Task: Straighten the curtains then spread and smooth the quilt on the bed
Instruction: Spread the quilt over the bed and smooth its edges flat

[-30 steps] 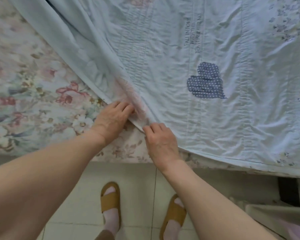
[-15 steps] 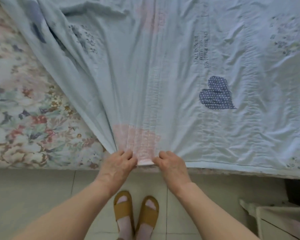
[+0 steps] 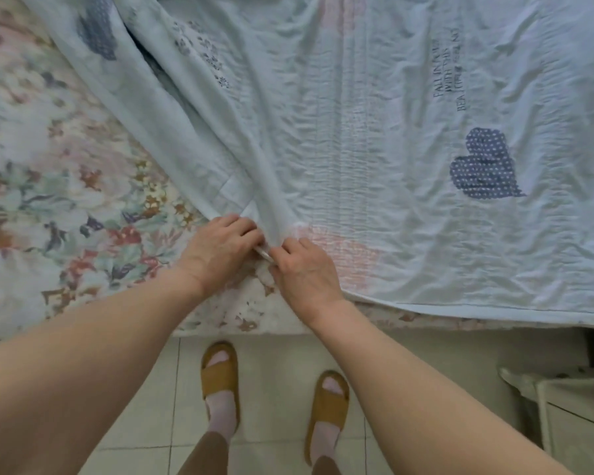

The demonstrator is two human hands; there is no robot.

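From the head view, the pale blue quilt lay across the right part of the bed, its hem running along the near edge and its left side bunched in folds over the floral sheet. Near the bed's near edge, the left hand and the right hand, almost touching, each pinched the quilt's hem with curled fingers.
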